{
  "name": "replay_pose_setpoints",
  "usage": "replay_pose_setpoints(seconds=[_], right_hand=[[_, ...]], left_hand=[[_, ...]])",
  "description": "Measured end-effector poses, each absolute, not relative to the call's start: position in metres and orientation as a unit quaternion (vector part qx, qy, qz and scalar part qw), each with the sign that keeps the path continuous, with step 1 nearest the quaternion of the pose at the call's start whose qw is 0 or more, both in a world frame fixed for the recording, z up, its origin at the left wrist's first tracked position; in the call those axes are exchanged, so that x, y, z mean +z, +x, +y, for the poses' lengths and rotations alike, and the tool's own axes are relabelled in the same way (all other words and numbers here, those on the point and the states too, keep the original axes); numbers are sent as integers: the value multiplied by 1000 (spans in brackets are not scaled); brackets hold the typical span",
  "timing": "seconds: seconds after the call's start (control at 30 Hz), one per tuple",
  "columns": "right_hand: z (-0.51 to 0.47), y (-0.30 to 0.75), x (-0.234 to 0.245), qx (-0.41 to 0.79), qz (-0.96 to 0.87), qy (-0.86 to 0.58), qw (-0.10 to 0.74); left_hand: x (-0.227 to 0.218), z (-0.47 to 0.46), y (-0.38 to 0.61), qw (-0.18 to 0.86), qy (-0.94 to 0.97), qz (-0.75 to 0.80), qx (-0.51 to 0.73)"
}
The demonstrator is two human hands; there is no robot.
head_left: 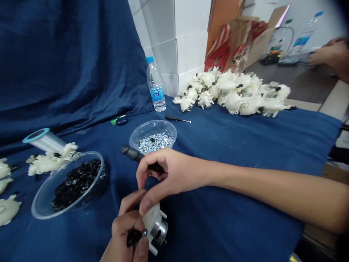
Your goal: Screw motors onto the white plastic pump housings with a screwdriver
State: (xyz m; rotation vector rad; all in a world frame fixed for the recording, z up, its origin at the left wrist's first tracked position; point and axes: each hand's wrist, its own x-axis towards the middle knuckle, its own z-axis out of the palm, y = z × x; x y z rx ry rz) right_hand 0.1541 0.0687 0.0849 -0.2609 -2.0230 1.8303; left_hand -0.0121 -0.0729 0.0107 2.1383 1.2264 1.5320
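My left hand (128, 233) is closed around a cream plastic housing (152, 217) with a silver motor (159, 230) set in it. Between the left fingers sits a small black part (133, 237), and a screw head (145, 232) shows beside it. From the right, my right hand (166, 171) reaches over, its thumb and fingertip at the top of the housing. Tucked in its curled fingers is a screwdriver (133, 153) with a black handle; its shaft is hidden. Just beyond this hand stands a clear bowl of silver screws (155, 142).
A clear tub (99, 160) of black parts stands left, near a wire spool (45, 140) and more cream housings (49, 162). Behind are a water bottle (156, 87), another screwdriver (177, 119) and a heap of motor housings (234, 91). Another person's hand (331, 54) appears far right.
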Motion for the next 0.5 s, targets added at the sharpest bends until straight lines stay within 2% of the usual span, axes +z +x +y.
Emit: replay_pose_setpoints(seconds=[0.17, 0.3, 0.5], right_hand=[[71, 154, 94, 758, -569, -73, 312], [76, 152, 90, 816, -483, -30, 316], [72, 151, 87, 785, -523, -22, 331]], left_hand=[[11, -73, -16, 166, 716, 413, 538], [5, -75, -15, 256, 644, 406, 596], [13, -67, -9, 298, 563, 446, 628]])
